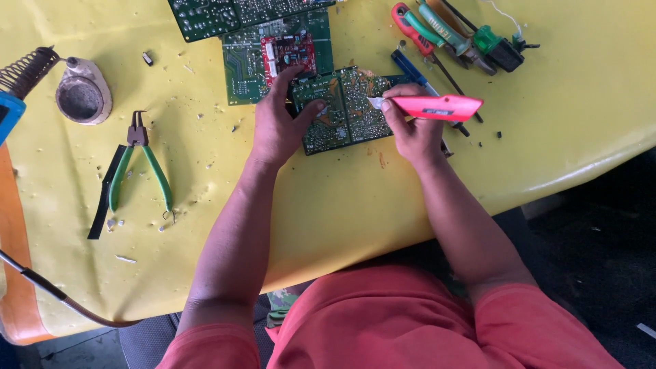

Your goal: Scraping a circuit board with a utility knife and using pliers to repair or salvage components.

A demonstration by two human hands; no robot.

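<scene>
Green circuit board (345, 109) flat on yellow tabletop (342, 205), pinned by left hand (277, 126) — fingers spread on its near-left edge. Right hand (413, 130) closed round red utility knife (437, 107), blade tip at the board. Stiff, light, likely brittle — best held by the edges, clear of solder points.

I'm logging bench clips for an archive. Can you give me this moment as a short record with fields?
surface: yellow table
left hand: pressing down on the green circuit board
right hand: gripping a red utility knife, blade tip at the board
left of the hands: green-handled pliers, round solder stand
top edge: more boards, one with a red module
top right: screwdrivers
</scene>
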